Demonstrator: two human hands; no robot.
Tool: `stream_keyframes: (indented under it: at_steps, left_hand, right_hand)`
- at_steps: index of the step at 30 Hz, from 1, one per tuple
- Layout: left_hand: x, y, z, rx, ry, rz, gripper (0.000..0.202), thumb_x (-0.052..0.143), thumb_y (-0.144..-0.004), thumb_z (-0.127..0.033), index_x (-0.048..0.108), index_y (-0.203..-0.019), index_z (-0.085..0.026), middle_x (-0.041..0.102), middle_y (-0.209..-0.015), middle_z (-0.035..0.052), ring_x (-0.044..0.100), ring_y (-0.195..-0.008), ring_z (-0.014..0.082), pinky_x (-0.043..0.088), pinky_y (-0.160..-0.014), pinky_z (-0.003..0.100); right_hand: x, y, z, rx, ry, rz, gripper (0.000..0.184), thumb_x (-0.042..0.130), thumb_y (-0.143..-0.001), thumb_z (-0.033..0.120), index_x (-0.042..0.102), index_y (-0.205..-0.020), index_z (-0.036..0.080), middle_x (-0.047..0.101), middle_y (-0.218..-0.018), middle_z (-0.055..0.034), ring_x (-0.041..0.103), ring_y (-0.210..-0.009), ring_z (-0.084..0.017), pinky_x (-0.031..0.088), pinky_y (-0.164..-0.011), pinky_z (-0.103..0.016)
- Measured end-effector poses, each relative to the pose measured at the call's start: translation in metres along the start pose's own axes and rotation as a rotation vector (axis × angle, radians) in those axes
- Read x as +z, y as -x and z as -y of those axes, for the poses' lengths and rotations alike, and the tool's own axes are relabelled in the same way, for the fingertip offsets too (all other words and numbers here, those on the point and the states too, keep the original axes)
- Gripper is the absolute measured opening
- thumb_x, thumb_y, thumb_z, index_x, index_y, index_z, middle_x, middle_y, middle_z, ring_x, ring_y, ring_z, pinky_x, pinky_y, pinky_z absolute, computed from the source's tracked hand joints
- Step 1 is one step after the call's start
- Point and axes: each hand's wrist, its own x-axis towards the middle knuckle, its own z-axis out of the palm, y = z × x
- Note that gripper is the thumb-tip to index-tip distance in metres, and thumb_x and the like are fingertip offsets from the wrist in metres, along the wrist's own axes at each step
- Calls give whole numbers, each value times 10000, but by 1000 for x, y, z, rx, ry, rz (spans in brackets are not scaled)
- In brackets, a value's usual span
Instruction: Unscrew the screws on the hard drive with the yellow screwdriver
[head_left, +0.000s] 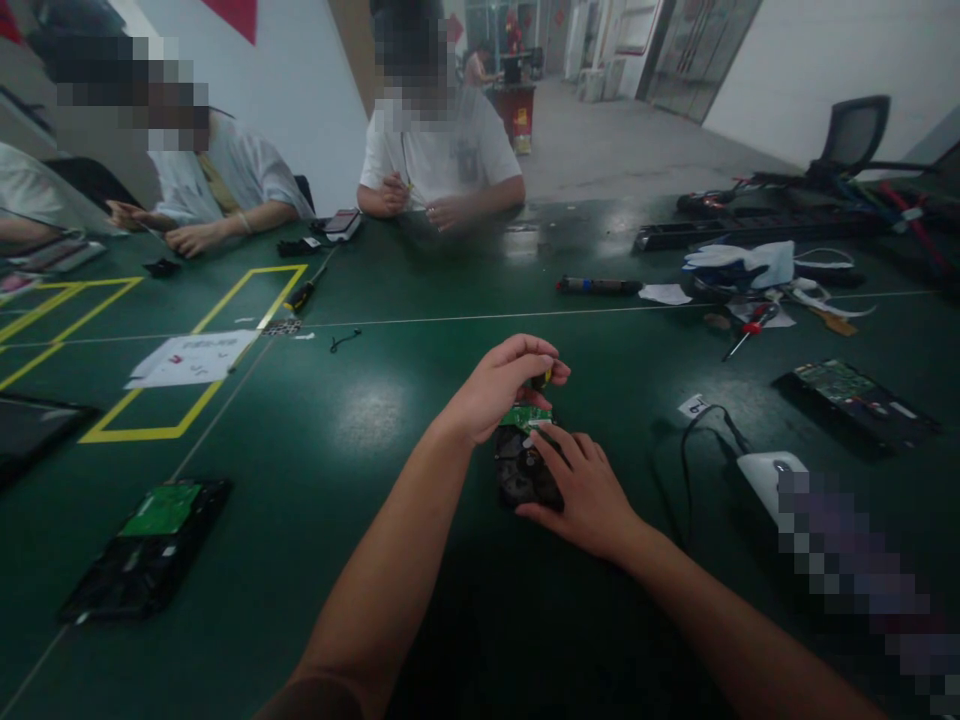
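A small black device with a green circuit board at its far end lies on the green table in front of me. My right hand grips it from the right, thumb at the near edge and fingers spread over its top. Above the board, my left hand is closed around a tool with a yellow-and-black handle, which looks like a screwdriver. Its shaft and tip are hidden behind the fingers.
Similar black devices with green boards lie left and right. A white phone-like object with a cable is near my right arm. Beyond are a red screwdriver, gloves and a yellow-black screwdriver. Co-workers sit opposite.
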Motion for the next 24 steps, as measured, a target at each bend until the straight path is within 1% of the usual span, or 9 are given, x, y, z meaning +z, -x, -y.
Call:
stream_keyframes:
  at_steps: [2, 5, 8, 10, 12, 14, 16, 19, 24]
  left_hand:
    - [0, -1, 0, 4, 6, -34, 88, 633, -882, -262, 651, -931, -192, 727, -1015, 93, 675, -982, 213, 519, -618, 249]
    - [-3, -2, -1, 58, -73, -74, 129, 617, -882, -279, 702, -876, -182, 715, -1060, 98, 645, -994, 210, 510, -612, 241]
    - [-4, -1, -3, 98, -147, -98, 175, 600, -885, -271, 749, -896, -181, 702, -1118, 98, 609, -1017, 209, 515, -637, 245]
    - [-3, -1, -4, 84, -140, -101, 178, 602, -881, -254, 745, -961, -183, 698, -1073, 93, 613, -977, 202, 518, -632, 248]
    - [-2, 0, -4, 48, -99, -92, 186, 615, -874, -238, 710, -1023, -180, 688, -974, 81, 633, -905, 192, 526, -616, 253]
    - [0, 0, -3, 17, -50, -97, 179, 630, -863, -224, 662, -1034, -178, 681, -924, 71, 661, -864, 190, 527, -588, 249]
    - [2, -1, -2, 2, -20, -110, 140, 633, -857, -217, 627, -990, -177, 692, -947, 80, 685, -875, 199, 522, -564, 238]
    - [2, -2, -1, 16, -25, -113, 77, 610, -872, -233, 630, -906, -166, 703, -1016, 103, 685, -938, 210, 541, -588, 243]
    - [-4, -3, -2, 95, -152, -117, 173, 573, -892, -250, 718, -860, -162, 692, -1028, 97, 626, -944, 188, 549, -642, 239]
  right_hand:
    - [0, 0, 0, 0, -5, 0, 841, 618, -856, 704, 428, -1525, 230, 417, -1587, -139, 451, -1295, -400, 426, -1058, -588]
    - [0, 0, 0, -5, -6, 1, 837, 612, -861, 701, 424, -1529, 232, 409, -1593, -142, 450, -1299, -399, 422, -1061, -591]
    - [0, 0, 0, 0, 1, 3, 841, 622, -855, 701, 430, -1526, 231, 401, -1599, -142, 461, -1284, -393, 424, -1058, -587]
    - [0, 0, 0, 2, 3, 2, 839, 626, -855, 696, 428, -1529, 238, 404, -1598, -138, 461, -1285, -396, 421, -1058, -590]
    - [0, 0, 0, 0, 1, 0, 841, 627, -853, 697, 425, -1532, 243, 410, -1593, -138, 459, -1287, -401, 419, -1056, -595]
    - [1, 0, 0, -3, -2, -3, 846, 624, -851, 704, 427, -1531, 240, 415, -1586, -143, 460, -1284, -403, 419, -1052, -597]
    - [1, 0, 0, -4, -4, -1, 848, 618, -851, 710, 434, -1527, 232, 413, -1587, -146, 463, -1280, -401, 423, -1050, -592]
    - [1, 0, -1, 1, 0, 5, 845, 613, -853, 715, 445, -1518, 220, 407, -1593, -144, 457, -1286, -401, 419, -1060, -589]
    - [1, 0, 0, 0, 3, 10, 842, 593, -865, 720, 448, -1514, 203, 394, -1605, -140, 440, -1304, -398, 410, -1079, -583]
